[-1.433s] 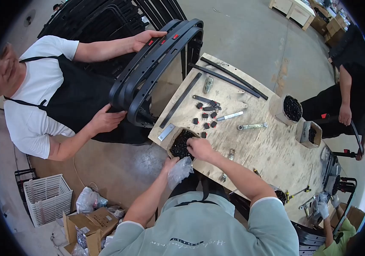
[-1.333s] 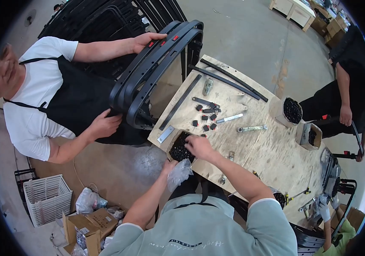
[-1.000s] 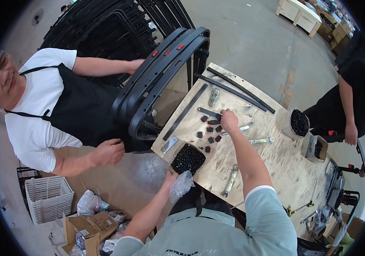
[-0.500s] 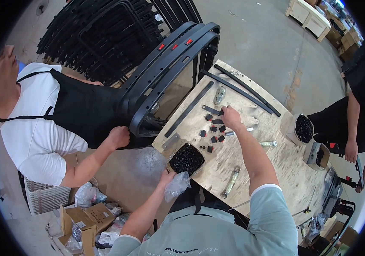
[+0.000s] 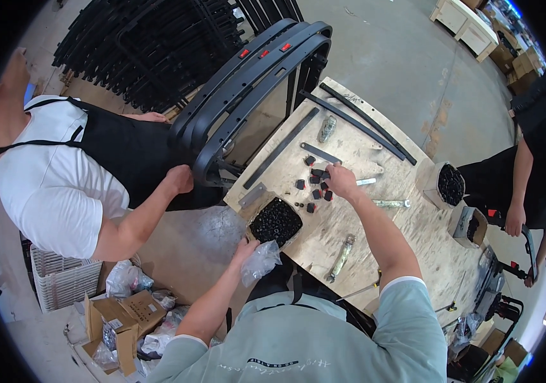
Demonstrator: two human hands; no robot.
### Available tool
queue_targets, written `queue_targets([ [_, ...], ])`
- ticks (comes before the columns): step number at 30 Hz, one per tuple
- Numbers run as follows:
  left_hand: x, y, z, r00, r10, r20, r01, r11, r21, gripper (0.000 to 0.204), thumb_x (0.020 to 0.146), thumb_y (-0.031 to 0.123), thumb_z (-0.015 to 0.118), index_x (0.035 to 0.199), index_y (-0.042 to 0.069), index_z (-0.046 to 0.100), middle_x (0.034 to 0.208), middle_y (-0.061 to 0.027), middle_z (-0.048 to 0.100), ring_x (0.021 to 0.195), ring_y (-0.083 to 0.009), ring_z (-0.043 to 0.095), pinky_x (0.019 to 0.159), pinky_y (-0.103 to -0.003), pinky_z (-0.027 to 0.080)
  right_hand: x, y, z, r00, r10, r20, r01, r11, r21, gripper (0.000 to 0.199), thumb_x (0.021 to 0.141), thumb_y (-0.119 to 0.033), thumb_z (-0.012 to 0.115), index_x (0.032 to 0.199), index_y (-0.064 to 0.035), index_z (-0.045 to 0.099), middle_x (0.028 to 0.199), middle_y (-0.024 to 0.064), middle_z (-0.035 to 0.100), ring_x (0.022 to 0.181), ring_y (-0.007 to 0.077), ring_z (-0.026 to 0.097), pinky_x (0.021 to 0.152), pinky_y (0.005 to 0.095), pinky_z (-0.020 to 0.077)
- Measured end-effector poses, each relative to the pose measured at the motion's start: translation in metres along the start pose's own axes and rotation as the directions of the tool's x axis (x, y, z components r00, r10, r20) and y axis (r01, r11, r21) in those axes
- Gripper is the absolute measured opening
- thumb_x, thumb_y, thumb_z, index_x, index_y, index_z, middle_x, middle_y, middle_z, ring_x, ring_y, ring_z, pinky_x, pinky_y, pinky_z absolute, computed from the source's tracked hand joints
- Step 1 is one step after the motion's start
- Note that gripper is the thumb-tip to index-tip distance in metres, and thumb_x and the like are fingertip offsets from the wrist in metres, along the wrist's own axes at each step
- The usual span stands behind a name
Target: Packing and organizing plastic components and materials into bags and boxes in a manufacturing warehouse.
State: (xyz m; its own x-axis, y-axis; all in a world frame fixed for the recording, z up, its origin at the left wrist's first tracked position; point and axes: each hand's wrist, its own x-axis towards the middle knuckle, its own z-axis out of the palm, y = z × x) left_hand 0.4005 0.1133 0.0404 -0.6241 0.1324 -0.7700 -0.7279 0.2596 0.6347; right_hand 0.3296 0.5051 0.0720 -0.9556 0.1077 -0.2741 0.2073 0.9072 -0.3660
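My left hand (image 5: 245,250) is closed on a crumpled clear plastic bag (image 5: 260,263), beside a box of small black parts (image 5: 275,221) at the table's near left edge. Over the plywood table (image 5: 407,239), my right hand (image 5: 342,181) is reaching into a cluster of small black-and-red parts (image 5: 318,193). Its fingers are pinched at a small black part (image 5: 318,173), partly covered by the fingertips. A flat black bar (image 5: 321,153) lies just beyond that hand.
Long black strips (image 5: 356,126) and wrapped wrenches (image 5: 341,258) lie on the table. Two containers of black parts (image 5: 450,185) stand at the right edge. A co-worker in a black apron (image 5: 120,150) is beside curved black frames (image 5: 254,89) at left; another person (image 5: 519,185) stands right.
My right hand has moved from the end of the flat black bar nearer to me, over the small parts. My left hand still holds the bag. The whole view has shifted slightly.
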Motion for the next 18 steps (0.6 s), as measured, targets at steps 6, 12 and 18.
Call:
queue_targets([
  [6, -0.014, 0.030, 0.017, 0.999, 0.029, 0.032, -0.025, 0.992, -0.120, 0.036, 0.080, 0.013, 0.057, 0.113, 0.001, 0.053, 0.089, -0.0107, 0.062, 0.071, -0.0200, 0.062, 0.058, -0.034, 0.051, -0.033, -0.022, 0.014, 0.991, 0.097, -0.088, -0.098, 0.995, -0.014, 0.034, 0.079, -0.022, 0.066, 0.106, -0.0063, 0.055, 0.106, 0.0142, 0.056, 0.100, 0.0325, 0.057, 0.080, 0.0416, 0.0507],
  [12, 0.018, 0.015, -0.010, 0.996, 0.066, 0.065, -0.064, 0.997, -0.035, 0.036, 0.082, 0.012, 0.056, 0.116, 0.001, 0.051, 0.090, -0.0092, 0.061, 0.072, -0.0199, 0.061, 0.060, -0.035, 0.051, -0.015, -0.060, 0.050, 0.990, 0.117, -0.075, -0.106, 0.985, 0.133, 0.040, 0.081, -0.018, 0.061, 0.117, -0.0079, 0.049, 0.107, 0.0155, 0.055, 0.101, 0.0329, 0.056, 0.082, 0.0423, 0.0503],
  [18, 0.033, 0.019, -0.037, 0.988, 0.146, 0.045, -0.143, 0.987, -0.070, 0.035, 0.080, 0.012, 0.056, 0.113, 0.002, 0.053, 0.088, -0.0074, 0.060, 0.071, -0.0183, 0.060, 0.060, -0.033, 0.050, 0.010, -0.056, 0.036, 0.927, 0.174, -0.333, -0.128, 0.979, 0.157, 0.024, 0.081, -0.009, 0.053, 0.104, -0.0065, 0.056, 0.103, 0.0147, 0.054, 0.100, 0.0323, 0.055, 0.080, 0.0400, 0.0510],
])
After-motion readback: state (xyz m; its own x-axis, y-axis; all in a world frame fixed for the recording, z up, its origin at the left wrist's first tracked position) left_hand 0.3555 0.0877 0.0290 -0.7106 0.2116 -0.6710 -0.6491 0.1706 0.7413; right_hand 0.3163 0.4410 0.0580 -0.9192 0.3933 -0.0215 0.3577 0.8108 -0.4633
